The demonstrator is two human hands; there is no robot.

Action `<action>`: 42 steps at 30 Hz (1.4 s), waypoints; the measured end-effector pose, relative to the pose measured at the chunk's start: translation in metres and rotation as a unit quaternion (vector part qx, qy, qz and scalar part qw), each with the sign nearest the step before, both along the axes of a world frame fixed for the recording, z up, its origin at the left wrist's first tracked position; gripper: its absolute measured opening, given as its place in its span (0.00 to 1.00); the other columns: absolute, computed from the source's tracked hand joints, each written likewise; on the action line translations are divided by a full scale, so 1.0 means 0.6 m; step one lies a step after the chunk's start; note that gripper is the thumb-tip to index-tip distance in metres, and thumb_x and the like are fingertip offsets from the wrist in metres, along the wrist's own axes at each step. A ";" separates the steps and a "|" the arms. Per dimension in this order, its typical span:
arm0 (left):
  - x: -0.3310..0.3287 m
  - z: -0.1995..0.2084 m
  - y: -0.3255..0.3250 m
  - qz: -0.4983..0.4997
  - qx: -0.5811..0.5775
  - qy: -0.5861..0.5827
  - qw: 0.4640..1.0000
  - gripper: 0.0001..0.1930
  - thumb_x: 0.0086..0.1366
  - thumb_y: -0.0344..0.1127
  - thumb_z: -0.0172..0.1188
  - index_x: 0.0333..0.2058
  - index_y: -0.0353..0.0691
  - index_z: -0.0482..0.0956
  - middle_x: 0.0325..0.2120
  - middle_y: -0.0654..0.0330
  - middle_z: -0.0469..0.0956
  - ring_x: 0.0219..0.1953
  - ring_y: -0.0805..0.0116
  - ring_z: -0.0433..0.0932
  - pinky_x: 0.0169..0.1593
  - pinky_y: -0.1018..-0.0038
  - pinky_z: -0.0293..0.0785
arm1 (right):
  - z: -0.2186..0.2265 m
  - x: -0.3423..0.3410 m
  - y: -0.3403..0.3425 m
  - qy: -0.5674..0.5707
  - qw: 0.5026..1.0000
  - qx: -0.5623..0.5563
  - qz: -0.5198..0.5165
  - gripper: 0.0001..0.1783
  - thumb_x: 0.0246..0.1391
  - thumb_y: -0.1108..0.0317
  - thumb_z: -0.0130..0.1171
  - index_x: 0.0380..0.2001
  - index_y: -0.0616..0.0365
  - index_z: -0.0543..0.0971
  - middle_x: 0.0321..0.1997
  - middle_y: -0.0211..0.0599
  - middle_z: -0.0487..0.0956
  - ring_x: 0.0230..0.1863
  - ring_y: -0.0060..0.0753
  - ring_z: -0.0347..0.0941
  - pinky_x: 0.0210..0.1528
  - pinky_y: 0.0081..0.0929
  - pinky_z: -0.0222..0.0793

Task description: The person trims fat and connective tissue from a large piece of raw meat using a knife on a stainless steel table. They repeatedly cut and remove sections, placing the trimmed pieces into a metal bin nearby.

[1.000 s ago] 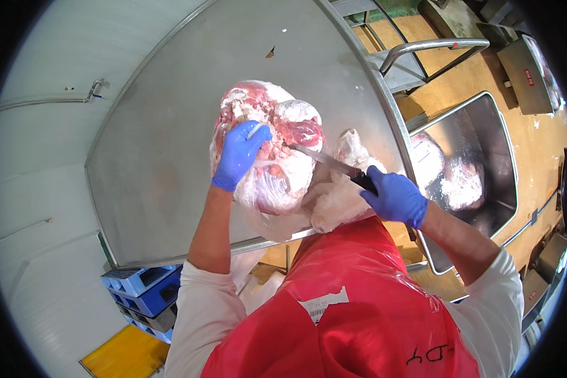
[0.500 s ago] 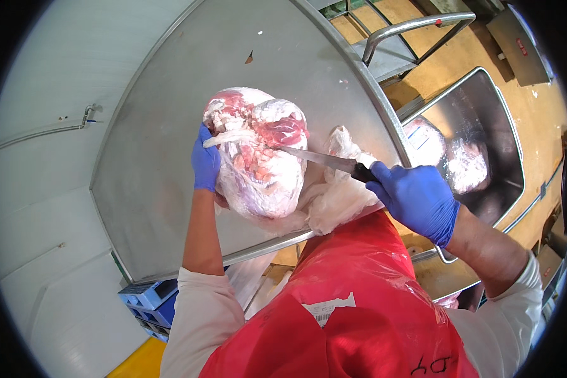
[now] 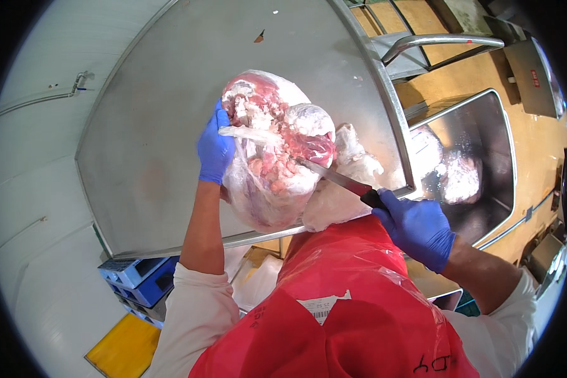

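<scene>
A large raw cut of meat (image 3: 277,135), red with white fat, lies on the steel table (image 3: 170,120). My left hand (image 3: 216,143), in a blue glove, is closed around the left side of the meat, beside a pale strip lying across it; some fingertips are hidden. In my right hand (image 3: 419,227), also gloved in blue, is a knife (image 3: 343,181) held by its black handle. Its blade points up and left, and the tip meets the red flesh on the meat's right side. Crumpled clear plastic (image 3: 343,201) lies under and right of the meat.
Right of the table stands a deep steel bin (image 3: 507,157) with more wrapped meat (image 3: 461,179) inside. A metal tube handle (image 3: 444,41) rises past the table's far right corner. Blue pallets (image 3: 141,277) are stacked at the lower left. A small brown scrap (image 3: 259,36) lies on the tabletop.
The view has shifted and turned slightly. The meat appears a little rotated and further right, with my left hand still on it. The knife tip remains against the meat, its blade tilted more steeply.
</scene>
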State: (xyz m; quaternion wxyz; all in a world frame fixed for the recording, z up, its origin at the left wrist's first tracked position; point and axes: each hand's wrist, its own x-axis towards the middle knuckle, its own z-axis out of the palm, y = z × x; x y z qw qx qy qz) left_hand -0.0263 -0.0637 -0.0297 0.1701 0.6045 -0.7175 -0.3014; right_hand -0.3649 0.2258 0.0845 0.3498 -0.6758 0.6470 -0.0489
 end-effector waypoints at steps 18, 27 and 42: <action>0.017 -0.025 -0.013 -0.055 -0.076 -0.059 0.994 0.27 0.82 0.51 0.39 0.69 0.44 0.69 0.55 0.45 0.82 0.55 0.43 0.81 0.58 0.56 0.76 | 0.041 0.027 -0.074 0.109 0.992 -0.014 0.055 0.15 0.71 0.57 0.54 0.47 0.58 0.76 0.27 0.46 0.85 0.29 0.50 0.84 0.29 0.47 0.77; -0.004 0.027 0.023 -0.025 -0.055 -0.085 0.995 0.29 0.82 0.54 0.35 0.66 0.43 0.73 0.57 0.43 0.80 0.57 0.37 0.79 0.59 0.51 0.75 | 0.081 0.037 -0.038 0.121 0.992 0.012 -0.022 0.15 0.70 0.56 0.58 0.42 0.58 0.74 0.21 0.44 0.81 0.22 0.51 0.81 0.24 0.48 0.73; 0.001 0.025 0.005 -0.002 -0.049 -0.121 0.991 0.24 0.81 0.49 0.37 0.61 0.43 0.75 0.48 0.41 0.84 0.49 0.34 0.81 0.52 0.48 0.77 | -0.077 0.049 0.023 0.068 0.992 -0.051 -0.093 0.23 0.71 0.46 0.56 0.35 0.57 0.74 0.21 0.49 0.81 0.23 0.57 0.81 0.24 0.50 0.75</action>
